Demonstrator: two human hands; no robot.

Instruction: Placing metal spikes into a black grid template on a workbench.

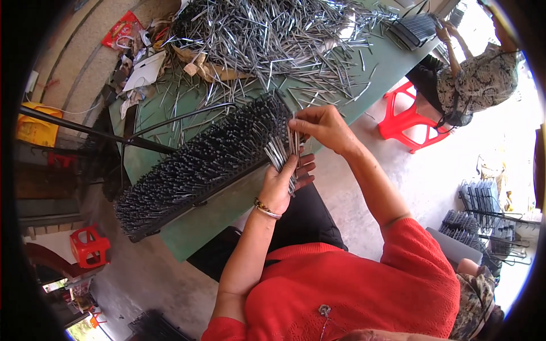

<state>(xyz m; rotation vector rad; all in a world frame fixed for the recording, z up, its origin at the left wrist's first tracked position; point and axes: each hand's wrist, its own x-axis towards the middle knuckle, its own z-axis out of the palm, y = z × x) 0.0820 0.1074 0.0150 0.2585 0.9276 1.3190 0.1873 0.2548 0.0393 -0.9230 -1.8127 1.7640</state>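
Observation:
A bundle of thin metal strips [277, 152] lies in my left hand [280, 184], its thumb pressed across them and its other fingers partly spread behind. My right hand [325, 129] is pinched just above the bundle, its thumb and fingertips on the upper end of a metal strip. Both hands are at the right end of a long black rack [216, 186]. Densely packed strips [187, 162] stand upright along the rack, which lies slantwise on the green table. My fingers hide part of the rack's near right corner.
A large heap of loose strips [267, 34] covers the back of the green table [199, 236]. A black metal bar [91, 126] crosses at left. Another person [478, 79] works at the far right beside a red stool [401, 122]. Wire racks [483, 210] stand on the right.

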